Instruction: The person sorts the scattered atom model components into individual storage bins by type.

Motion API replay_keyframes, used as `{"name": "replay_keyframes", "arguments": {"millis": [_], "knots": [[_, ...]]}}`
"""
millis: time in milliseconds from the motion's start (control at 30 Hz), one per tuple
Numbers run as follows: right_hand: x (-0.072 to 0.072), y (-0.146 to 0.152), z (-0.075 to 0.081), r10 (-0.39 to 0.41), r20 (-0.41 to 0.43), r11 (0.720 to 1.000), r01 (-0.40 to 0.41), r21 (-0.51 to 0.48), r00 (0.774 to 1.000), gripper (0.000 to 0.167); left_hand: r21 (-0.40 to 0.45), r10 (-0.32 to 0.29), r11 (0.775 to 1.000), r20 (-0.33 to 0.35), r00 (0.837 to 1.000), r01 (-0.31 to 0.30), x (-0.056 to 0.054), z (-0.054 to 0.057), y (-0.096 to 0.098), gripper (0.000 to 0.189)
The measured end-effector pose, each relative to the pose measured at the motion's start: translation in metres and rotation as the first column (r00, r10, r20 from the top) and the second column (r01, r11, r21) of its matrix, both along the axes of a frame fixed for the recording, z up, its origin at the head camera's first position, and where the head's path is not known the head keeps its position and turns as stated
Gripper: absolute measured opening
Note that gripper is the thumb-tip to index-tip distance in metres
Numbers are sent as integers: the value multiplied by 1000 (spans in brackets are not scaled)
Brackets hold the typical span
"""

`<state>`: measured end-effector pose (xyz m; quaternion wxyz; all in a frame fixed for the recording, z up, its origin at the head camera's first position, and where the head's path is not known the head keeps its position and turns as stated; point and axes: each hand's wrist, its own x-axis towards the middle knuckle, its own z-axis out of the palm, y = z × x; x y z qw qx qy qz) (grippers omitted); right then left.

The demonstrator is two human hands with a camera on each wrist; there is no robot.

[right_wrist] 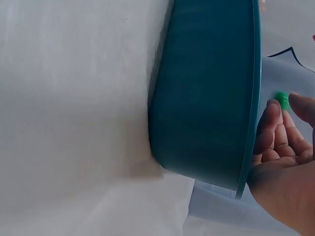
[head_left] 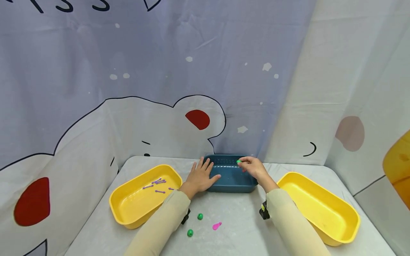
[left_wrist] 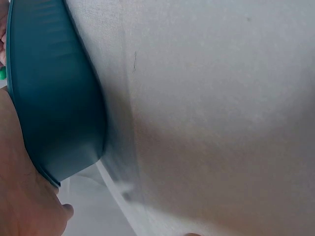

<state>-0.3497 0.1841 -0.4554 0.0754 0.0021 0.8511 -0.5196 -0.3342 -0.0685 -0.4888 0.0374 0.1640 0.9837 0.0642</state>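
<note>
On the far curtain (head_left: 166, 71), black lettering (head_left: 65, 6) is cropped past reading. My left hand (head_left: 200, 177) spreads wide at the blue tray (head_left: 230, 187)'s left; my right hand (head_left: 255, 168) pinches a green bead (head_left: 238, 161) over its far, right part.

In the head view, the left hand (head_left: 200, 177) hides the left rim of the blue tray (head_left: 230, 188), and the right hand (head_left: 253, 168) covers its upper right corner. A red speck (head_left: 244, 170) under the right hand is too small to name. The left sleeve (head_left: 161, 224) masks part of the yellow tray (head_left: 132, 204) at lower left — the right sleeve (head_left: 291, 224) does likewise at lower right — and both sleeves leave the bottom edge. Black lettering (head_left: 65, 10) is cut off at upper left. In the right wrist view, the green bead (right_wrist: 282, 100) is blurred, partly behind the thumb.
</note>
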Motion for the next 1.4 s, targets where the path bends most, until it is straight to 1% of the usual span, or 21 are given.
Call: {"name": "replay_keyframes", "arguments": {"millis": [100, 200, 333, 467, 567, 733, 833, 967, 1100, 1233, 1400], "knots": [[0, 2, 0, 0, -4, 1000, 0, -6, 1000, 41, 3, 2, 1000, 3, 1000, -2, 0, 0, 1, 82], [2, 2, 1, 6, 1, 1000, -6, -8, 1000, 40, 3, 7, 1000, 8, 1000, -7, -1, 0, 1, 83], [8, 1, 1, 18, 10, 1000, -18, -2, 1000, 38, 9, 8, 1000, 14, 1000, -8, -1, 1, 1, 82], [20, -4, 2, 50, -10, 999, -50, 11, 999, 39, 3, 5, 1000, 16, 1000, -5, 0, 2, 0, 82], [31, -9, 4, 79, -33, 997, -79, 13, 996, 35, -5, 4, 1000, 14, 1000, -4, 1, 4, 0, 83], [54, -18, 5, 140, -47, 990, -141, -27, 989, 30, -2, 6, 1000, 16, 1000, -6, 2, 4, 1, 82], [66, -24, 5, 195, -57, 979, -198, -46, 979, 30, -5, 10, 1000, 11, 1000, -10, 3, 4, 1, 82], [79, -31, 3, 264, -78, 962, -268, -57, 961, 30, -3, 13, 1000, 2, 1000, -13, 3, 5, 2, 83], [90, -40, 0, 333, -66, 938, -338, -79, 941, 34, 0, 18, 1000, 5, 1000, -18, 3, 5, 1, 83], [97, -48, -5, 390, -46, 916, -392, -82, 920, 38, 15, 14, 1000, 0, 1000, -14, 3, 4, 1, 81], [101, -55, -14, 443, -55, 891, -447, -79, 895, 37, -3, 6, 1000, -12, 1000, -6, 3, 3, 1, 83]]}}
